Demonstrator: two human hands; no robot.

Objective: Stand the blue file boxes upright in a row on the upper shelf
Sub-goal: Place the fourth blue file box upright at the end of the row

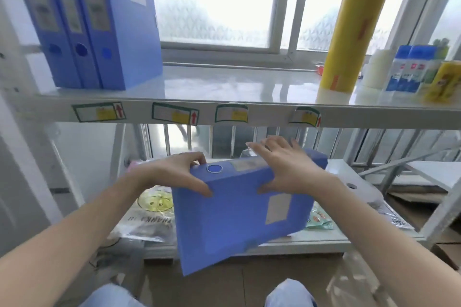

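Upper shelf [224,87]: three upright file boxes [99,20] crowd left end; yellow roll [349,32] and bottles [409,70] fill right end — wide bare stretch between, open from front. Shelf front rail [262,113] hangs just above hands. Lower shelf [324,239] cluttered — bags [149,207] left, packets right.

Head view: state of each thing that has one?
Three blue plastic file boxes: upright, side by side on the upper shelf.
Fourth blue file box: tilted, held below that shelf.
Left hand: gripping its left end.
Right hand: gripping its top edge.
Yellow film roll: standing, leaning slightly.
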